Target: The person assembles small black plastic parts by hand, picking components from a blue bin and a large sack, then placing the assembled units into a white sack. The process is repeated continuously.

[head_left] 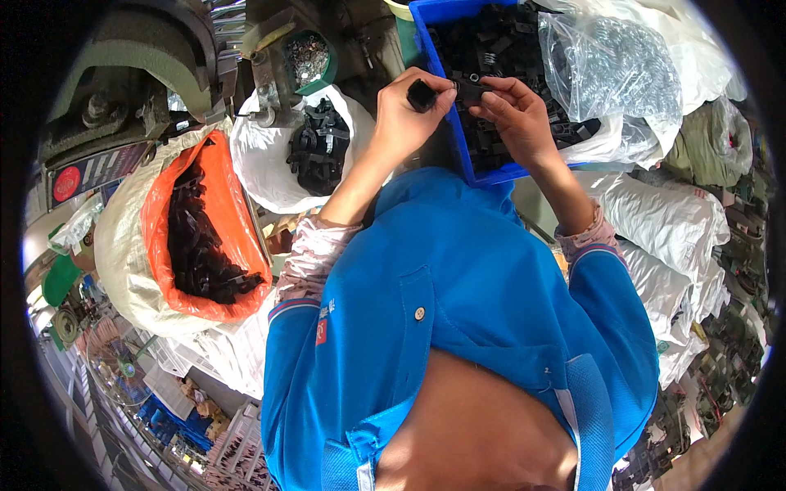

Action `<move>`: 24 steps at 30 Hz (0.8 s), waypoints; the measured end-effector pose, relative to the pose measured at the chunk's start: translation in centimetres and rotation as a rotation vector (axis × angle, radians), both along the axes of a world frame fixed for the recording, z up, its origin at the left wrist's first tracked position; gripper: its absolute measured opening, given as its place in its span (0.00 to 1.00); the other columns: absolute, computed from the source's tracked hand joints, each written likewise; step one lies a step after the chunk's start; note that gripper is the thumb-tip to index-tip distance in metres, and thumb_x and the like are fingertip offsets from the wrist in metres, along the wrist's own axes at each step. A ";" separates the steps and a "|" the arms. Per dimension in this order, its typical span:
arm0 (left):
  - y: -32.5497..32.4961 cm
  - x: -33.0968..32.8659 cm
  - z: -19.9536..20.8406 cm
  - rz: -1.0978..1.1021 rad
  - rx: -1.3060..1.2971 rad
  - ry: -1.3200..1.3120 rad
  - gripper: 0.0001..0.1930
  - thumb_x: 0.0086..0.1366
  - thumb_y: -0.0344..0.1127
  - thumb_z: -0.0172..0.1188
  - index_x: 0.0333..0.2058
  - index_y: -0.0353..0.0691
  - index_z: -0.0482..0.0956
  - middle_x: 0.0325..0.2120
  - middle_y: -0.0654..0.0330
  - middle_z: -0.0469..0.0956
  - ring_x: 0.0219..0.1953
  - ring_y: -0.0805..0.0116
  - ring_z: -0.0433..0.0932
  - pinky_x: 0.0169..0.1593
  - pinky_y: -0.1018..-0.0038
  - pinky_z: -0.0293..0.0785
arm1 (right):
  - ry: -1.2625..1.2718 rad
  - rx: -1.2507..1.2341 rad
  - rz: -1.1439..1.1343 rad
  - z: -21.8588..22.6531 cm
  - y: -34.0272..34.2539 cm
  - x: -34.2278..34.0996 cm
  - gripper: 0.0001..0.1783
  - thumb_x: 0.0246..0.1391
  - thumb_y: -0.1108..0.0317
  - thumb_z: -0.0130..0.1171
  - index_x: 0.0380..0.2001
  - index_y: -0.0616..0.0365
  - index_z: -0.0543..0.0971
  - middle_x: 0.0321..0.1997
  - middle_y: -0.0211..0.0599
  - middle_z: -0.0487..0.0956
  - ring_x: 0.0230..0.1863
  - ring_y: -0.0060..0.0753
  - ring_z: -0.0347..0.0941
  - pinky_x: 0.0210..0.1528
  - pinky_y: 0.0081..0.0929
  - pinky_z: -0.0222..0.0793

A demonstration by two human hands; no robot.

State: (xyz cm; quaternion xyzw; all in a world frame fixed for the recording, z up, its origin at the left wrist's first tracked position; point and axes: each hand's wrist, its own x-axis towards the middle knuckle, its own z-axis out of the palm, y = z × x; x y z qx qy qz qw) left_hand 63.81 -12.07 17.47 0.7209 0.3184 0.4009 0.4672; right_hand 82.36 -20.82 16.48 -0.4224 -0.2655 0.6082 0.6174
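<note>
My left hand (403, 123) is closed around a stubby black handle (422, 96), whose blunt end points up at me. The rest of that tool is hidden, so its kind does not show. A small dark part (470, 92) is pinched between the thumb and fingers of my right hand (521, 123). Its left end meets the fingertips of my left hand. Both hands are above the left side of a blue bin (453, 135). Inside the bin lie many loose black parts (499, 41) and, among them, a small coil spring (490, 59).
A clear bag of metal springs (610, 69) rests over the bin's right side. To the left stand a white-lined container (262, 164) and an orange-lined sack (155, 237), both holding black parts. Beyond are a green cup (330, 65) of small metal pieces and a heavy machine (147, 65).
</note>
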 end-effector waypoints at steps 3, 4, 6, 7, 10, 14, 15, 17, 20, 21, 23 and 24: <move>0.0 0.0 -0.4 0.000 -0.215 -0.053 0.05 0.58 0.27 0.67 0.32 0.33 0.81 0.27 0.59 0.80 0.29 0.71 0.80 0.35 0.77 0.75 | -0.102 0.048 -0.046 -0.1 0.1 -0.6 0.17 0.61 0.74 0.57 0.52 0.67 0.71 0.46 0.44 0.79 0.41 0.32 0.80 0.49 0.25 0.77; -0.1 0.0 -0.4 -0.010 -0.280 -0.078 0.05 0.59 0.28 0.67 0.32 0.33 0.81 0.27 0.60 0.80 0.29 0.72 0.80 0.35 0.78 0.75 | -0.107 0.031 -0.032 -0.1 0.2 -0.6 0.17 0.61 0.74 0.57 0.52 0.67 0.72 0.46 0.44 0.79 0.42 0.32 0.80 0.49 0.25 0.77; 0.3 0.0 -1.1 -0.045 -0.361 -0.143 0.06 0.60 0.26 0.66 0.36 0.32 0.80 0.28 0.58 0.80 0.30 0.72 0.80 0.37 0.76 0.78 | -0.119 -0.005 -0.004 0.1 0.5 -0.3 0.17 0.61 0.73 0.57 0.52 0.67 0.72 0.45 0.43 0.79 0.42 0.32 0.79 0.49 0.26 0.77; 0.4 -0.1 -1.3 -0.062 -0.402 -0.176 0.07 0.60 0.25 0.65 0.38 0.32 0.79 0.29 0.57 0.80 0.31 0.71 0.81 0.38 0.74 0.80 | -0.100 -0.030 -0.010 0.3 0.8 -0.1 0.17 0.61 0.73 0.57 0.52 0.67 0.72 0.45 0.43 0.79 0.43 0.31 0.79 0.49 0.26 0.77; 0.7 -0.5 -1.1 -0.024 -0.806 -0.301 0.11 0.63 0.29 0.62 0.43 0.34 0.76 0.31 0.57 0.80 0.30 0.68 0.80 0.41 0.65 0.82 | -0.010 -0.068 -0.020 0.7 1.4 0.7 0.18 0.62 0.71 0.56 0.53 0.67 0.72 0.44 0.40 0.79 0.44 0.29 0.77 0.49 0.25 0.76; 2.0 -2.7 -1.2 -0.338 -1.370 -0.738 0.14 0.67 0.34 0.51 0.47 0.34 0.73 0.37 0.56 0.78 0.39 0.62 0.79 0.48 0.53 0.78 | 0.042 -0.059 0.013 1.9 1.7 2.1 0.21 0.62 0.69 0.57 0.56 0.65 0.72 0.43 0.39 0.79 0.42 0.27 0.77 0.49 0.22 0.75; 1.9 -2.8 -1.1 -0.333 -1.361 -0.739 0.14 0.66 0.33 0.51 0.48 0.33 0.72 0.36 0.56 0.78 0.39 0.62 0.79 0.48 0.53 0.78 | 0.041 -0.055 0.029 2.1 1.8 2.4 0.21 0.62 0.69 0.57 0.57 0.65 0.72 0.43 0.39 0.79 0.42 0.26 0.77 0.49 0.22 0.75; 1.7 -3.1 -0.8 -0.322 -1.343 -0.739 0.15 0.66 0.32 0.52 0.49 0.33 0.72 0.36 0.56 0.78 0.39 0.62 0.79 0.49 0.53 0.78 | 0.039 -0.046 0.061 2.1 2.0 2.9 0.22 0.62 0.68 0.57 0.57 0.65 0.72 0.43 0.39 0.80 0.42 0.25 0.77 0.48 0.21 0.75; 1.7 -3.2 -1.4 -0.387 -1.228 -0.703 0.16 0.69 0.33 0.50 0.52 0.30 0.71 0.41 0.53 0.79 0.45 0.59 0.79 0.48 0.56 0.79 | 0.049 -0.027 0.060 2.2 2.7 3.4 0.19 0.61 0.68 0.57 0.53 0.65 0.74 0.45 0.41 0.80 0.43 0.30 0.78 0.46 0.26 0.78; 1.5 -3.1 -1.3 -0.396 -1.214 -0.695 0.17 0.70 0.34 0.50 0.52 0.30 0.70 0.42 0.52 0.79 0.46 0.59 0.79 0.47 0.57 0.80 | 0.041 -0.024 0.054 2.2 2.9 3.4 0.18 0.61 0.68 0.58 0.52 0.64 0.74 0.44 0.41 0.80 0.43 0.30 0.79 0.46 0.26 0.78; 1.1 -2.9 -0.7 -0.366 -1.189 -0.614 0.18 0.72 0.34 0.48 0.56 0.32 0.67 0.46 0.47 0.77 0.47 0.56 0.79 0.45 0.59 0.81 | 0.025 0.001 0.067 2.1 3.2 3.6 0.17 0.61 0.68 0.58 0.51 0.64 0.75 0.43 0.40 0.80 0.42 0.30 0.79 0.45 0.26 0.78; 1.0 -2.8 -0.1 -0.349 -1.194 -0.586 0.18 0.72 0.34 0.48 0.57 0.33 0.67 0.47 0.47 0.77 0.47 0.56 0.79 0.43 0.61 0.81 | 0.022 0.001 0.069 2.0 3.3 3.6 0.17 0.61 0.68 0.58 0.51 0.64 0.75 0.43 0.40 0.80 0.42 0.30 0.79 0.44 0.26 0.78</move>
